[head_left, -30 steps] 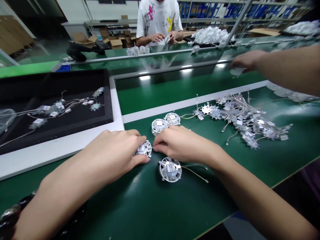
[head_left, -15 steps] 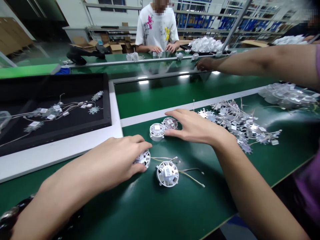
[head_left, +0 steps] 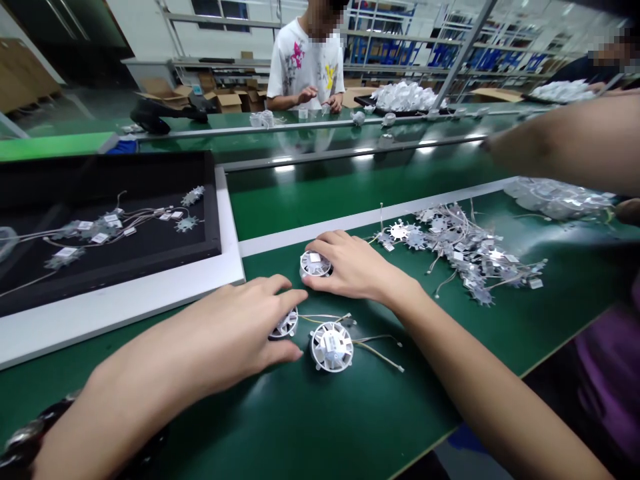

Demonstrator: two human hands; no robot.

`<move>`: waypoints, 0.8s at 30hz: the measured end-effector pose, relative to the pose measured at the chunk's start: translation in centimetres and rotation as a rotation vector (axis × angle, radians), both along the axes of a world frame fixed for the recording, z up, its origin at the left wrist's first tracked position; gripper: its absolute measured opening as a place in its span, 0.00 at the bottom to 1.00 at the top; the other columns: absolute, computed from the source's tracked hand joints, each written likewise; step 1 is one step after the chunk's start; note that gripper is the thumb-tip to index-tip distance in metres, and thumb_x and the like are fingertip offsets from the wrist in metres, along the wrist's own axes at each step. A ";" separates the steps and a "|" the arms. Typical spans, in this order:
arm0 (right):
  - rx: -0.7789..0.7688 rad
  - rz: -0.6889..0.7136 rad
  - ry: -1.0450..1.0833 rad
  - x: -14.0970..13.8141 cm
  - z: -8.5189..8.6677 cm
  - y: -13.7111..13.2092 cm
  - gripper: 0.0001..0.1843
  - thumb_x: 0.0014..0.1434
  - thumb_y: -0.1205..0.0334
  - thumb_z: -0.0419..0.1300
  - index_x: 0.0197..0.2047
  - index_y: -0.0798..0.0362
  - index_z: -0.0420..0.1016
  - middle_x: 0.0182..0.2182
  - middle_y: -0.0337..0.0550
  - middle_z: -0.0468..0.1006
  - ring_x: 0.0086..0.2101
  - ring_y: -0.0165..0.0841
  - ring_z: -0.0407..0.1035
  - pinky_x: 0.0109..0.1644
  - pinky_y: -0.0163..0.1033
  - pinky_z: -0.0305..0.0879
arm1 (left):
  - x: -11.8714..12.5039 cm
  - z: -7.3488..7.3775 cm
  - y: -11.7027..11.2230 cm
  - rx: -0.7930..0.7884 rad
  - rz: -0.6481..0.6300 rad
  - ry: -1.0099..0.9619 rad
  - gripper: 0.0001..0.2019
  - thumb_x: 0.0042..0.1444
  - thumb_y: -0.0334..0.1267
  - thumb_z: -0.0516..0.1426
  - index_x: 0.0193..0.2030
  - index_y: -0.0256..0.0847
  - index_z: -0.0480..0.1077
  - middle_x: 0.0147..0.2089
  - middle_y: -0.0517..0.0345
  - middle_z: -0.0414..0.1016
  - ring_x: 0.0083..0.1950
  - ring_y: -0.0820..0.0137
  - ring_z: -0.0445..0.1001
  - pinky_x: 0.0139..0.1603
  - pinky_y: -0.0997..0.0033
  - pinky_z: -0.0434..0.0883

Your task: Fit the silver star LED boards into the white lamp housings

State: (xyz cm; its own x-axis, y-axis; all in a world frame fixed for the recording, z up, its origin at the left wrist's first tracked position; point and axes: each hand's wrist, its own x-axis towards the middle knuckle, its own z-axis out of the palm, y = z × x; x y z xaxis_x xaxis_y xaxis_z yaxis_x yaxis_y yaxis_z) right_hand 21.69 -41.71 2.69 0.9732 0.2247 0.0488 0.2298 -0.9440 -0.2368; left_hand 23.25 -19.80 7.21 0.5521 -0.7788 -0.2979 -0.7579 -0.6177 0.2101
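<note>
The left hand (head_left: 245,317) arches over the left wheel (head_left: 288,325) on the green table (head_left: 280,420), thumb spread away from the fingers; the right hand (head_left: 345,267) curls around the far wheel (head_left: 314,265), how firmly I cannot tell. A careless pull could knock the two together, or snag the wires (head_left: 345,318) lying close behind the near wheel (head_left: 331,350). Fingers partly hide both covered wheels; a co-worker's blurred arm (head_left: 565,143) is cut off at right
</note>
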 end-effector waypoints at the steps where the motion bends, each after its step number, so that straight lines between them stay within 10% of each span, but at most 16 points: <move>1: 0.000 -0.017 0.005 0.0 0.1 -0.2 0.25 0.63 0.46 0.60 0.58 0.52 0.72 0.54 0.51 0.73 0.55 0.49 0.66 0.56 0.55 0.66 | -0.5 0.2 -0.6 0.043 -0.005 0.024 0.33 0.57 0.59 0.62 0.68 0.56 0.64 0.68 0.51 0.66 0.54 0.51 0.77 0.52 0.50 0.76; 7: -0.011 -0.101 0.028 -0.2 0.7 -0.5 0.28 0.63 0.41 0.59 0.58 0.51 0.72 0.53 0.53 0.72 0.54 0.50 0.67 0.52 0.53 0.70 | -4.5 -0.1 -4.5 0.135 0.119 0.041 0.43 0.53 0.69 0.59 0.66 0.37 0.67 0.73 0.33 0.55 0.74 0.35 0.51 0.60 0.39 0.70; 12: -0.030 -0.134 0.028 -0.4 0.8 -0.2 0.27 0.62 0.41 0.60 0.57 0.49 0.73 0.55 0.52 0.71 0.54 0.48 0.69 0.50 0.50 0.71 | -4.9 -0.5 -4.9 0.050 0.135 0.078 0.22 0.60 0.51 0.57 0.54 0.38 0.76 0.67 0.35 0.66 0.70 0.43 0.61 0.56 0.44 0.74; 18: -0.072 -0.247 0.026 -0.3 1.0 -0.3 0.34 0.60 0.35 0.59 0.58 0.52 0.73 0.53 0.57 0.72 0.54 0.56 0.69 0.47 0.54 0.71 | -4.1 -0.3 -4.1 0.039 0.183 0.102 0.37 0.51 0.57 0.64 0.64 0.39 0.69 0.75 0.35 0.51 0.76 0.41 0.47 0.60 0.39 0.69; 24: -0.078 -0.237 0.043 0.1 1.7 0.0 0.26 0.59 0.44 0.60 0.54 0.54 0.75 0.45 0.55 0.79 0.47 0.54 0.74 0.44 0.50 0.70 | -4.2 -0.3 -4.9 0.068 0.190 0.062 0.24 0.55 0.49 0.59 0.55 0.38 0.75 0.65 0.39 0.68 0.68 0.43 0.63 0.58 0.42 0.72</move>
